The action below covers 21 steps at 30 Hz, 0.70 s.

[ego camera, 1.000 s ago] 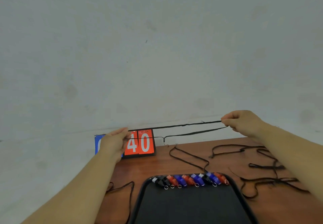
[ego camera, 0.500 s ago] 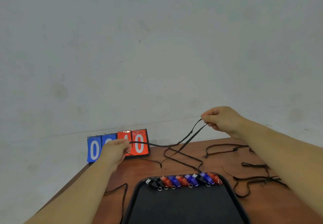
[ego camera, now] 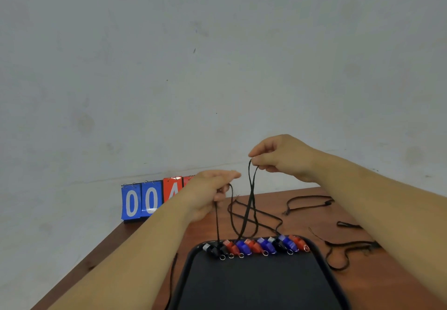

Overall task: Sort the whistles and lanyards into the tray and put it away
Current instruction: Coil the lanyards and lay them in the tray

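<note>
Loosely doubled, thin black lanyard (ego camera: 251, 196) hangs slack.

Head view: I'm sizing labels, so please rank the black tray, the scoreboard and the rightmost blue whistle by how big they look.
1. black tray, largest, though nearest the camera.
2. scoreboard, farther off, partly hidden by the left hand.
3. rightmost blue whistle, clearly smallest.

Illumination is even, soft and moderately bright, with no hard shadows or glare. The wall (ego camera: 217, 67) reads flat grey-green. Wide-angle bending shows toward the frame edges. The tray (ego camera: 254, 285) interior renders near-featureless black, and fine detail is slightly soft.
</note>
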Each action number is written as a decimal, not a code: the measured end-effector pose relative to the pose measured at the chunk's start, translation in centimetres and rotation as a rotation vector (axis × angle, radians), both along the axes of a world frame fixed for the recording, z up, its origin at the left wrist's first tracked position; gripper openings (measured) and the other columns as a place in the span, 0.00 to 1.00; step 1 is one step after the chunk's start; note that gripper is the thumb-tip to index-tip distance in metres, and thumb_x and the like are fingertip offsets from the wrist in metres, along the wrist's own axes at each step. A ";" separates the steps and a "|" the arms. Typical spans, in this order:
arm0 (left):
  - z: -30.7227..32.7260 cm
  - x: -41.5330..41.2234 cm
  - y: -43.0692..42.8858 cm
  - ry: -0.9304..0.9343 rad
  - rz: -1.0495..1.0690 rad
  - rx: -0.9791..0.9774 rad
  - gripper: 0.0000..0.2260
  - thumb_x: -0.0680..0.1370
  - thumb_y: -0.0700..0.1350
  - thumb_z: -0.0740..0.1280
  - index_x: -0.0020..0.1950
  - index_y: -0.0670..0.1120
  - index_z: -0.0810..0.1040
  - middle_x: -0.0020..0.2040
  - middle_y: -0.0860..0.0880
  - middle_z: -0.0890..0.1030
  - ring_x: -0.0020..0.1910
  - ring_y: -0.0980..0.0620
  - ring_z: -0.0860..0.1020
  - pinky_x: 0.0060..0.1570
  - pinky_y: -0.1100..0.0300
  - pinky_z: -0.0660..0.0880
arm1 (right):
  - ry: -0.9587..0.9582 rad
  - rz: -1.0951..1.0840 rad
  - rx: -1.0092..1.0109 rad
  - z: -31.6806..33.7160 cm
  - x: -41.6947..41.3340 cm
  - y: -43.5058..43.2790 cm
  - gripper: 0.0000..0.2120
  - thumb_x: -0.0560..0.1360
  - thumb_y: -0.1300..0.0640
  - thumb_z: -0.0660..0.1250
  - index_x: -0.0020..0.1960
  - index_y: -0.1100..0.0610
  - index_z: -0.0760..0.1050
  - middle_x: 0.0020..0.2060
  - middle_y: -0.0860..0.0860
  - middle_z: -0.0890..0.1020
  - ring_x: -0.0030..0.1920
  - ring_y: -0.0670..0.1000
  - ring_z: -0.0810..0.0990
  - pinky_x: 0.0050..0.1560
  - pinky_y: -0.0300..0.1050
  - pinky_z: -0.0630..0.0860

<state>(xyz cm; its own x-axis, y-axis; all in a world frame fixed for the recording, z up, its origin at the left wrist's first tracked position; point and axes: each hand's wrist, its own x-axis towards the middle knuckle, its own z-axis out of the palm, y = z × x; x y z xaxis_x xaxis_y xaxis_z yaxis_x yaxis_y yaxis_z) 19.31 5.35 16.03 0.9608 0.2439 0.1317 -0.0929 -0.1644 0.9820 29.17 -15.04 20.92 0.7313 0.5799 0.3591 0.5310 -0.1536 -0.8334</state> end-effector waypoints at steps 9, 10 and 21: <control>0.7 0.7 -3.8 -0.005 -0.085 0.225 0.12 0.78 0.47 0.74 0.48 0.38 0.80 0.28 0.54 0.71 0.27 0.55 0.65 0.32 0.60 0.65 | 0.072 0.084 0.124 0.3 -1.1 -0.9 0.09 0.73 0.62 0.77 0.53 0.55 0.84 0.42 0.51 0.86 0.43 0.46 0.84 0.49 0.39 0.81; 0.7 0.8 -3.8 -0.023 -0.079 0.215 0.10 0.78 0.46 0.74 0.48 0.39 0.79 0.28 0.54 0.71 0.27 0.54 0.64 0.31 0.60 0.66 | 0.084 0.081 0.142 0.3 -1.1 -1.0 0.09 0.74 0.61 0.77 0.53 0.55 0.84 0.42 0.51 0.86 0.44 0.47 0.85 0.49 0.40 0.81; 2.7 0.7 -2.9 -0.194 0.085 -0.294 0.04 0.81 0.43 0.70 0.50 0.44 0.77 0.35 0.51 0.76 0.24 0.58 0.62 0.33 0.62 0.65 | 0.100 0.031 -0.020 -4.9 -3.0 -1.7 0.15 0.73 0.49 0.76 0.56 0.49 0.78 0.53 0.47 0.84 0.53 0.47 0.84 0.57 0.47 0.81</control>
